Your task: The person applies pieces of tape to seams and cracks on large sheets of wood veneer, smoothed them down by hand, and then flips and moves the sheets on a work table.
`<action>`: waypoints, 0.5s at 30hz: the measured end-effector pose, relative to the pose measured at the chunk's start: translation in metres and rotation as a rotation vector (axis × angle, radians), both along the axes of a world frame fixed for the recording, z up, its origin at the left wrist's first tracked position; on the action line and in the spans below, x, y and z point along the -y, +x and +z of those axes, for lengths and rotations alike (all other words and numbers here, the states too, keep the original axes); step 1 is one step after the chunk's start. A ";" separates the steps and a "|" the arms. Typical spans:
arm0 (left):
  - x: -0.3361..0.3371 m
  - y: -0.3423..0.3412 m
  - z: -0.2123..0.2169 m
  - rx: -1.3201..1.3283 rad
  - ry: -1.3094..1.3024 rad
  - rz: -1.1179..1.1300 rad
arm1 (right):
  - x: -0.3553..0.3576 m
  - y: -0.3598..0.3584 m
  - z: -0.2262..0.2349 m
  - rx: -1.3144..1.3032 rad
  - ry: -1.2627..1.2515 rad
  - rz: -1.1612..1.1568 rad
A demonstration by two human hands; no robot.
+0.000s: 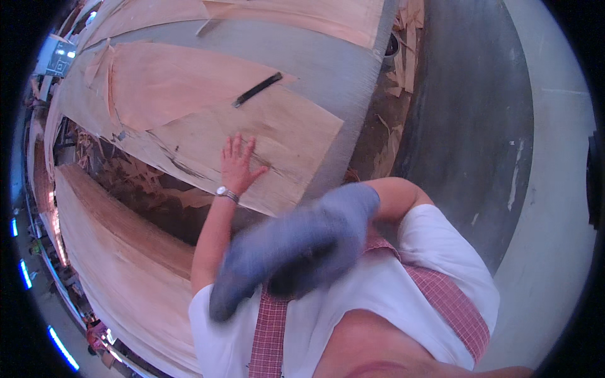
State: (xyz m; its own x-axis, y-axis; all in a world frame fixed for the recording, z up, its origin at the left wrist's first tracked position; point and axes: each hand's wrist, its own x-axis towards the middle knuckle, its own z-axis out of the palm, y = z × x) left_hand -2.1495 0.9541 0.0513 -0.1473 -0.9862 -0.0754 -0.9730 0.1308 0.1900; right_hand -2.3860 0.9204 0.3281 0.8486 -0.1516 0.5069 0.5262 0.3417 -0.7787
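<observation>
left hand fingers spread flat on veneer | right hand blurred, fingers unclear | risk: brittle sheet may crack under palm

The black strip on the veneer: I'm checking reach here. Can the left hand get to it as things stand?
Probably yes. The left hand lies flat on the veneer sheet, and the black strip lies further up the same sheet with nothing between them.

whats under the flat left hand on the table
The left hand, fingers spread, lies flat on a thin wood veneer sheet that rests on the grey table. A dark flat strip lies further up. Whatever lies beneath the sheet is covered.
</observation>
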 end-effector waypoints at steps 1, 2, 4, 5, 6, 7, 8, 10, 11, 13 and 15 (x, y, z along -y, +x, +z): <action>0.003 0.001 0.000 0.027 0.025 0.005 | -0.009 -0.008 0.027 0.333 -0.091 -0.048; 0.004 0.004 0.000 0.053 0.049 0.009 | -0.015 -0.020 0.044 0.518 -0.191 -0.098; 0.000 0.002 0.003 0.108 0.120 0.032 | -0.042 -0.035 0.052 0.662 -0.248 -0.490; -0.001 0.001 0.008 0.141 0.161 0.045 | -0.046 -0.049 0.054 0.698 -0.285 -0.629; 0.000 0.000 0.012 0.171 0.189 0.070 | -0.047 -0.060 0.057 0.727 -0.320 -0.769; -0.002 -0.002 0.015 0.211 0.200 0.093 | -0.042 -0.077 0.057 0.727 -0.359 -0.847; -0.003 -0.006 0.016 0.243 0.222 0.095 | -0.032 -0.096 0.056 0.695 -0.376 -0.868; 0.001 -0.013 0.028 0.308 0.248 0.100 | -0.020 -0.141 0.054 0.520 -0.383 -0.863; 0.012 -0.021 0.032 0.334 0.268 0.080 | -0.014 -0.167 0.054 0.404 -0.396 -0.888; 0.040 -0.036 0.036 0.375 0.294 0.023 | -0.001 -0.220 0.050 0.100 -0.418 -1.022; 0.050 -0.048 0.044 0.351 0.298 -0.002 | 0.017 -0.276 0.037 -0.184 -0.395 -1.200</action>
State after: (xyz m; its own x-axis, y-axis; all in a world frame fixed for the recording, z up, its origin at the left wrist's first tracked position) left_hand -2.1974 0.9037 0.0950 -0.0641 -0.9138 -0.4010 -0.9851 0.1223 -0.1213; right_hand -2.6624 0.9037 0.3646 0.3471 -0.7347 0.5829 0.2171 -0.5418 -0.8120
